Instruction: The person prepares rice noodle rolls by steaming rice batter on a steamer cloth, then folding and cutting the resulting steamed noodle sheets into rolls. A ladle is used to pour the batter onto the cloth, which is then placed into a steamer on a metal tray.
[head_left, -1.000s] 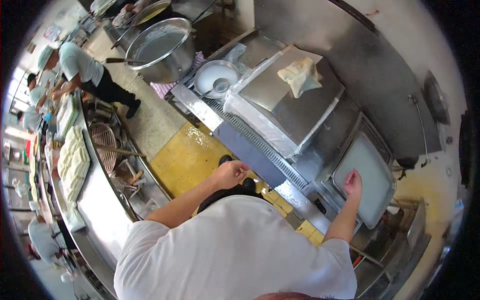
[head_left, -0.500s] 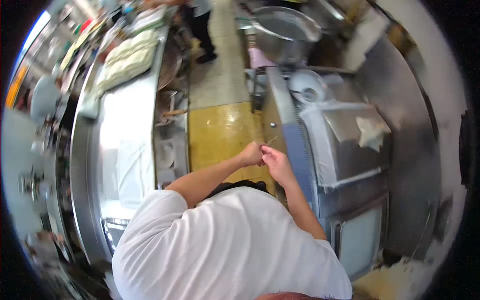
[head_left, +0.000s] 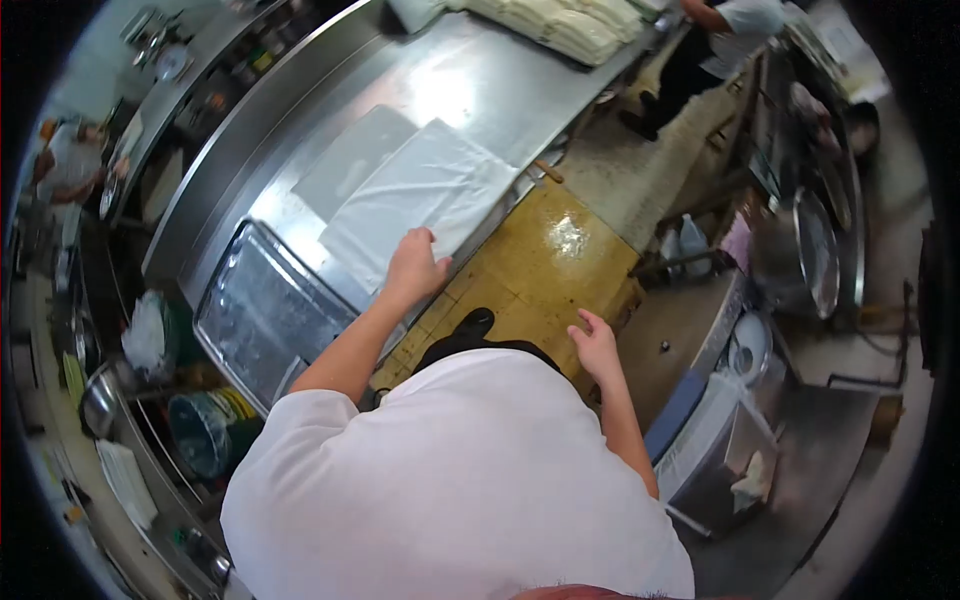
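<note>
My left hand (head_left: 415, 266) is over the near edge of the steel worktable (head_left: 540, 115), its thumb apart from its loosely bent fingers and nothing visible in it. In this view it overlaps the corner of a white sheet (head_left: 430, 190), which lies wrinkled on the table. My right hand (head_left: 597, 343) hangs over the floor on the other side, fingers spread, with nothing in it. It is nearest to the flat front of a steel unit (head_left: 665, 345).
A metal tray (head_left: 270, 310) lies at the table's near end. White packed bundles (head_left: 570, 25) sit at its far end. Another person (head_left: 700, 60) stands in the aisle. At right are a large steel pot (head_left: 805, 250) and a cloth-edged steel box (head_left: 720, 450). A lined bin (head_left: 205, 435) stands at left.
My hands were together in front of me and have come apart, the left toward the worktable, the right staying by the steel unit. My view and body have turned left toward the table.
</note>
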